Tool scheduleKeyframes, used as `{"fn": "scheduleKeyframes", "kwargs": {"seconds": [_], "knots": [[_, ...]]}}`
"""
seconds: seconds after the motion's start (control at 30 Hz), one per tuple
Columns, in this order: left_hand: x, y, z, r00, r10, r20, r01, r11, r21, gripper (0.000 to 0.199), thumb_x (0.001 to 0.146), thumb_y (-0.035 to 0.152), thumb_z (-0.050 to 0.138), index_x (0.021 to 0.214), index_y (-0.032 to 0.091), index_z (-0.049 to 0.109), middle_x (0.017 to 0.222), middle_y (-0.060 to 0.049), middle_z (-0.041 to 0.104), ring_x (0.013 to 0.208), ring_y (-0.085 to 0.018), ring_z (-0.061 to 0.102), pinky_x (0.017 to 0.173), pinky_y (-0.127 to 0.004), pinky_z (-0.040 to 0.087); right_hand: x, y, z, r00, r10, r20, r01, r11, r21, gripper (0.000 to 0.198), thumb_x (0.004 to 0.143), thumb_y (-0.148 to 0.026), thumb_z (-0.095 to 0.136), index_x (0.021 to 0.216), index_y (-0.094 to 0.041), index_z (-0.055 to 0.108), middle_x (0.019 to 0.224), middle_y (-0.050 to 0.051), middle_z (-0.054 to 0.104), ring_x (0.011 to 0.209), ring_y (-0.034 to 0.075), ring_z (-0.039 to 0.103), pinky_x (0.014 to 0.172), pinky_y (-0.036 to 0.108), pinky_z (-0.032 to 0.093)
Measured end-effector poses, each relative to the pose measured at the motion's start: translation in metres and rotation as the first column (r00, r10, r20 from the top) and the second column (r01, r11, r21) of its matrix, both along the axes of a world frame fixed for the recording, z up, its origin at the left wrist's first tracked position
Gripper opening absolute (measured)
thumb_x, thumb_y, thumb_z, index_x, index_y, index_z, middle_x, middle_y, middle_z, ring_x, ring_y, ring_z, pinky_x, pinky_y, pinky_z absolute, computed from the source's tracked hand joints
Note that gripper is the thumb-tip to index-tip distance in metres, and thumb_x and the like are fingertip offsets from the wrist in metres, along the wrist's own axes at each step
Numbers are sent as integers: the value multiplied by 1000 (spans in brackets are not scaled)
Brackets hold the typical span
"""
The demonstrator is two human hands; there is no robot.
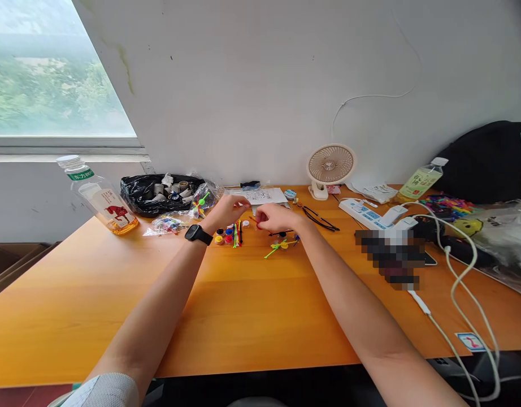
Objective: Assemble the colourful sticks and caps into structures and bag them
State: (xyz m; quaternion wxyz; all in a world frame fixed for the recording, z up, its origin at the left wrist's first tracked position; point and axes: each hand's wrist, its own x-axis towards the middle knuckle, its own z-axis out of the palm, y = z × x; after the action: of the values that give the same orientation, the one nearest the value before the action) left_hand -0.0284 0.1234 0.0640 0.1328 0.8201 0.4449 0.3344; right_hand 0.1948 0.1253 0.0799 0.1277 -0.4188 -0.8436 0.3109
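Observation:
Over the far middle of the table, my left hand (230, 211) has its thumb and fingertips together; whatever lies between them is too small to make out. Close by on its right, my right hand (275, 217) is curled in a pinch on a thin red plastic piece (252, 219). Below and between the hands lie green, red and black plastic sticks (237, 234) and small yellow, red and blue round pots (218, 239). Under my right wrist is a green and yellow plastic assembly (281, 245), partly covered by the hand. A printed paper sheet (263, 196) lies behind both hands.
Left stand a tilted large drink bottle (103, 200), a black plastic bag (131, 195) of scraps and clear bags (169, 223) of parts. A clip fan (330, 165), black pliers (322, 219), power strip (362, 215) and white cables (464, 282) are on the right.

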Motion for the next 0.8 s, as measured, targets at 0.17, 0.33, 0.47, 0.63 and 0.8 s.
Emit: {"fn": "scheduleKeyframes", "kwargs": {"seconds": [0.17, 0.33, 0.47, 0.63, 0.8], "knots": [[11, -16, 27, 960, -82, 266, 101, 993, -58, 32, 98, 43, 61, 103, 16, 75, 101, -9, 78, 92, -19, 72, 79, -27, 56, -3, 0, 11, 899, -95, -428, 59, 994, -97, 7, 87, -21, 63, 85, -19, 56, 79, 2, 70, 67, 12, 63, 63, 23, 49], [21, -26, 36, 902, -197, 384, 250, 964, -92, 35, 87, 44, 77, 105, 14, 75, 102, -10, 78, 89, -20, 75, 83, -31, 61, -6, -5, 16, 707, -206, -676, 27, 964, -265, 20, 82, -29, 69, 90, -21, 52, 71, -3, 65, 66, 14, 65, 66, 27, 54], [22, -25, 36, 899, -183, 399, 224, 973, -59, 29, 85, 38, 78, 99, 13, 78, 93, -10, 79, 86, -21, 76, 84, -33, 62, -7, -7, 18, 676, -199, -710, -15, 959, -284, 23, 76, -29, 70, 90, -21, 54, 71, -4, 62, 64, 11, 59, 65, 24, 49], [18, -27, 39, 908, -190, 374, 243, 965, -99, 28, 84, 38, 79, 97, 13, 79, 90, -9, 80, 86, -22, 76, 83, -33, 63, -8, -7, 17, 695, -172, -698, -76, 948, -309, 22, 75, -27, 67, 91, -21, 53, 68, -8, 54, 56, 8, 46, 57, 21, 36], [13, -27, 42, 915, -176, 364, 241, 961, -140, 29, 82, 37, 81, 98, 13, 80, 93, -10, 81, 88, -24, 77, 85, -34, 64, -7, -6, 13, 719, -186, -670, -73, 938, -340, 28, 76, -29, 68, 100, -20, 56, 72, -4, 61, 64, 11, 55, 65, 24, 44]]}}
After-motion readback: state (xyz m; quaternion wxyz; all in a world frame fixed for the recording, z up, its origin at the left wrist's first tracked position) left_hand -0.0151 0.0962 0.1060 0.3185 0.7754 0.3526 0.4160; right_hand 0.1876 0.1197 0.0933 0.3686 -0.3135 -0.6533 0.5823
